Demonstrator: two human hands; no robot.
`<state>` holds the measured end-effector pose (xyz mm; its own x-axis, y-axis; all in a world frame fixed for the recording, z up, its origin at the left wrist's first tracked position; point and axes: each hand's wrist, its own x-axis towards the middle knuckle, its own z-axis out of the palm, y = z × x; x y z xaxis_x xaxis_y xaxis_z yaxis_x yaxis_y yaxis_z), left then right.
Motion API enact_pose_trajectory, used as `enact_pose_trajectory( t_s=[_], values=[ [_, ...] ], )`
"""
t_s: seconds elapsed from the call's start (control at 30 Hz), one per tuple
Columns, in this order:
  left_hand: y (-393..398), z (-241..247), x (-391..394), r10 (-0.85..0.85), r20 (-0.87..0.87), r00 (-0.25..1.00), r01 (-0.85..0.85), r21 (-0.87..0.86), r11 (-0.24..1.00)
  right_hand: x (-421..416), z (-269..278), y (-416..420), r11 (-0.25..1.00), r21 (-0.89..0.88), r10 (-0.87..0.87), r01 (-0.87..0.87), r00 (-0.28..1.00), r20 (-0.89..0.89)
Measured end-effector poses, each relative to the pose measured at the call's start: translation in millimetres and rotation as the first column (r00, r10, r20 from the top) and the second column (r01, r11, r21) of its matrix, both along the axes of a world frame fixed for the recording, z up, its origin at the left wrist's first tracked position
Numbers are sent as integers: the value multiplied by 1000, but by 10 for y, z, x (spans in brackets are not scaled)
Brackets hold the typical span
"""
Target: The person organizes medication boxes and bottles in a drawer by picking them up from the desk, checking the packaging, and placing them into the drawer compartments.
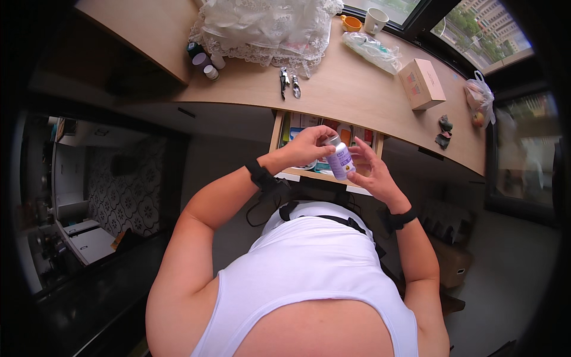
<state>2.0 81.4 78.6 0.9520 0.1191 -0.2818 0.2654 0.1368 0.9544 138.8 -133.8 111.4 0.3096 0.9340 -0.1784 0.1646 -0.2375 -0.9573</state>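
Note:
My left hand (311,145) grips a white pill bottle (340,163) with a purple label by its silver-grey cap. The bottle tilts above an open wooden drawer (379,145). To its right, my right hand (374,172) curves around the bottle's side with fingers apart; whether the thumb or fingertips touch it I cannot tell. Inside the drawer lie small boxes and packets, along with an orange-and-white container (344,132). My hands and the bottle hide part of these contents.
On the wooden desk (357,96) lie a white lace cloth (267,33), two small metal tools (290,84), several small bottles (206,62), a plastic bag (372,48), a cardboard box (421,85), a crumpled dark cloth (444,131) and a knotted bag with fruit (479,100). Two mugs (376,21) stand near the window.

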Motion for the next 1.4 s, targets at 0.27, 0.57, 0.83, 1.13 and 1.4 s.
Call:
enact_pose_trajectory(
  t_s=[0.27,0.57,0.83,1.13,1.4],
  values=[
    [-412,-650,-79,-103,-47,994,97,818,567,217,-589,-229,843,-456,-405,285,894,-190],
    [-325,-827,2,-80,-95,992,119,908,402,287,-1862,735,857,-268,-387,441,893,230],
    [-343,-965,-34,-118,-104,987,139,929,344,-108,-1324,775,838,-392,81,380,624,777],
    [236,-794,-231,-9,12,1000,-6,865,502,83,-1419,738,908,-301,87,292,571,816],
    [2607,-681,-566,884,440,157,-612,746,-262,58,-1126,234,915,-106,-301,390,831,467]
  ],
)
